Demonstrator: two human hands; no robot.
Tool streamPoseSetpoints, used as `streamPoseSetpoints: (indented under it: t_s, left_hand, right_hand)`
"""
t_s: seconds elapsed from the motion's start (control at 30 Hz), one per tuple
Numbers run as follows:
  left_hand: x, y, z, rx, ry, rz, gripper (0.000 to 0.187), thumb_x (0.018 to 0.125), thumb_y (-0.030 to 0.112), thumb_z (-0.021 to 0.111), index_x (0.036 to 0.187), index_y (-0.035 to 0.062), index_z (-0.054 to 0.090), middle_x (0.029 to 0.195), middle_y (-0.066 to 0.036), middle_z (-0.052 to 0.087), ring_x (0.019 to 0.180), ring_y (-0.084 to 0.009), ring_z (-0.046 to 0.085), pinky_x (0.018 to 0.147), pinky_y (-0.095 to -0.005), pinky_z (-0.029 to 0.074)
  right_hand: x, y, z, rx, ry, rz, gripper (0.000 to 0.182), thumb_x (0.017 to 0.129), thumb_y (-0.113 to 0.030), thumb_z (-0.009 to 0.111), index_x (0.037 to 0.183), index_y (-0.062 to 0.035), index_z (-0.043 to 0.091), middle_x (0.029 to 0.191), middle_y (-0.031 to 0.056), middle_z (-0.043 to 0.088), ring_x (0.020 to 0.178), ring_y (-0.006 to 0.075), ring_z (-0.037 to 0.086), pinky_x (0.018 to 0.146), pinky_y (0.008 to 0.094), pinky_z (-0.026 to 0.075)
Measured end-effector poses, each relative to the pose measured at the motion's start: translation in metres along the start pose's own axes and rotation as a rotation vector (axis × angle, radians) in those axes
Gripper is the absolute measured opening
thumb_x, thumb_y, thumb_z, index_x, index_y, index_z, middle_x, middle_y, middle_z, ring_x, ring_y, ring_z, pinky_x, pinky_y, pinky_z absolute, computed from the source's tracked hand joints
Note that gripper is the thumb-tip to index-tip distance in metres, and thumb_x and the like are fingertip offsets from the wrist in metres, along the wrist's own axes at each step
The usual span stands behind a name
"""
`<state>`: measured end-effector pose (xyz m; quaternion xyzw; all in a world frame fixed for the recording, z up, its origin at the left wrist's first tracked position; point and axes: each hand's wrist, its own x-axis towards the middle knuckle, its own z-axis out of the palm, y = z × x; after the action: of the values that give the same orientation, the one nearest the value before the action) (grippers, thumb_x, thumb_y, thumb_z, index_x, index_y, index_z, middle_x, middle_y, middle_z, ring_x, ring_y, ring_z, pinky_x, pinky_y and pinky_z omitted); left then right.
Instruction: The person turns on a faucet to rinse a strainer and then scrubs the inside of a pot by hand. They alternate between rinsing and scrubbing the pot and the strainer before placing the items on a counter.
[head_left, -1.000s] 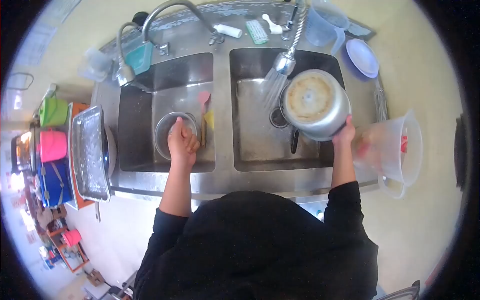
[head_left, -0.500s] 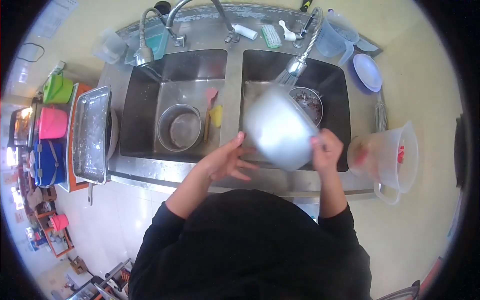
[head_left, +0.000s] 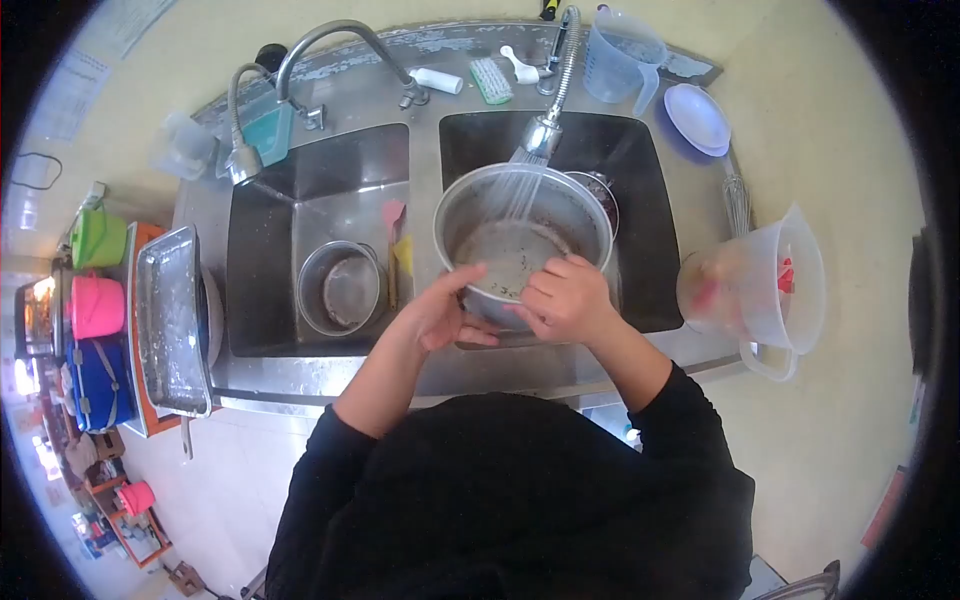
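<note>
A large aluminium pot [head_left: 580, 220] is tilted over the right sink basin [head_left: 645, 270], its mouth facing up. Water from the spray faucet [head_left: 541, 136] runs into it, and small dark bits lie in the wet bottom. My left hand [head_left: 447, 312] supports the pot's near left side, thumb at the rim and fingers outside. With closed fingers, my right hand [head_left: 568, 300] grips the near right rim. Behind the pot, a smaller pot [head_left: 603, 190] with dark residue is partly hidden.
The left basin [head_left: 265, 270] holds another pot [head_left: 312, 290], a pink spatula [head_left: 393, 212] and something yellow. A clear plastic pitcher [head_left: 745, 285] stands at the right, near a whisk [head_left: 737, 205] and a white bowl [head_left: 697, 118]. A metal tray [head_left: 172, 320] lies left.
The big pot has turned from showing its outside to mouth up under the spray. My left hand, open and apart before, now holds its side. The view has shifted slightly.
</note>
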<state>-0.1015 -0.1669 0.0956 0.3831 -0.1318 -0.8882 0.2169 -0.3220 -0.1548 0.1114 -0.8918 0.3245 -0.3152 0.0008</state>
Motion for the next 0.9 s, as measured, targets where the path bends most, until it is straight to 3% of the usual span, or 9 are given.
streamPoseSetpoints:
  t_s: [0.17,0.3,0.43,0.53,0.57,0.63,0.7,0.83,0.9]
  left_hand:
    - [0.032,0.000,-0.006,-0.130,0.097,0.052,0.052,0.084,0.006,0.048,0.132,-0.0068,0.032,0.128,-0.024,0.046,0.114,-0.0446,0.051,0.089,-0.0508,0.054]
    - [0.047,0.003,-0.007,-0.090,0.173,0.068,0.050,0.082,0.000,0.048,0.129,-0.0083,0.035,0.124,-0.024,0.050,0.109,-0.0413,0.055,0.089,-0.0497,0.054]
    - [0.048,0.010,-0.013,0.087,0.180,0.205,0.066,0.078,-0.004,0.041,0.139,-0.0009,0.016,0.130,-0.024,0.041,0.104,-0.0406,0.058,0.080,-0.0486,0.058]
    - [0.044,0.018,-0.019,0.128,0.199,0.213,0.077,0.076,-0.005,0.044,0.142,0.0102,0.008,0.134,-0.022,0.037,0.105,-0.0391,0.058,0.077,-0.0492,0.059]
    - [0.044,0.020,-0.020,0.153,0.248,0.214,0.066,0.078,-0.003,0.046,0.137,0.0040,0.018,0.129,-0.022,0.042,0.104,-0.0377,0.059,0.078,-0.0480,0.058]
    - [0.042,0.021,-0.015,0.193,0.326,0.219,0.052,0.080,-0.001,0.050,0.130,-0.0045,0.033,0.121,-0.022,0.050,0.103,-0.0354,0.060,0.081,-0.0463,0.058]
    - [0.035,0.024,-0.004,0.220,0.367,0.254,0.047,0.082,0.001,0.051,0.127,-0.0054,0.040,0.116,-0.021,0.054,0.101,-0.0340,0.060,0.082,-0.0460,0.057]
    - [0.029,0.027,-0.021,0.153,0.283,0.198,0.075,0.079,-0.004,0.044,0.143,0.0139,0.010,0.132,-0.020,0.041,0.103,-0.0328,0.060,0.072,-0.0444,0.060]
    - [0.015,0.033,-0.008,0.256,0.391,0.187,0.062,0.080,0.002,0.051,0.137,0.0043,0.026,0.123,-0.018,0.049,0.096,-0.0283,0.061,0.072,-0.0378,0.057]
  right_hand:
    - [0.012,0.027,0.000,0.269,0.049,0.030,0.023,0.062,-0.021,0.075,0.057,-0.0118,0.054,0.060,-0.0005,0.049,0.058,0.0186,0.050,0.052,0.0317,0.039]
    - [0.004,0.101,-0.003,0.380,0.495,0.879,0.031,0.081,-0.028,0.070,0.062,-0.0064,0.059,0.059,0.0030,0.053,0.059,0.0114,0.049,0.056,0.0293,0.040]
    - [-0.045,0.220,-0.033,-0.452,0.368,1.305,0.045,0.093,-0.046,0.048,0.078,-0.0097,0.069,0.075,0.0071,0.065,0.070,0.0247,0.060,0.071,0.0365,0.046]
    - [-0.052,0.254,-0.035,-0.963,0.249,1.177,0.040,0.095,-0.043,0.043,0.093,-0.0131,0.070,0.088,0.0093,0.068,0.085,0.0282,0.063,0.079,0.0380,0.046]
    - [-0.035,0.250,-0.037,-0.982,0.183,1.126,0.039,0.095,-0.041,0.042,0.097,-0.0139,0.069,0.092,0.0102,0.068,0.089,0.0288,0.063,0.081,0.0380,0.046]
    - [0.009,0.243,-0.032,-0.580,-0.025,1.024,0.034,0.096,-0.035,0.043,0.106,-0.0141,0.067,0.099,0.0123,0.067,0.095,0.0278,0.063,0.083,0.0369,0.046]
    - [0.026,0.277,0.024,-0.028,0.219,0.792,0.027,0.095,-0.024,0.045,0.112,-0.0155,0.064,0.106,0.0152,0.065,0.101,0.0295,0.062,0.085,0.0365,0.046]
    - [0.098,0.301,0.085,0.124,-0.146,0.724,0.045,0.090,-0.026,0.056,0.133,-0.0134,0.048,0.124,0.0177,0.057,0.103,0.0332,0.060,0.086,0.0349,0.047]
    - [0.111,0.345,0.129,0.012,0.020,0.482,0.057,0.088,-0.032,0.059,0.139,-0.0134,0.039,0.128,0.0163,0.054,0.099,0.0308,0.061,0.082,0.0353,0.049]
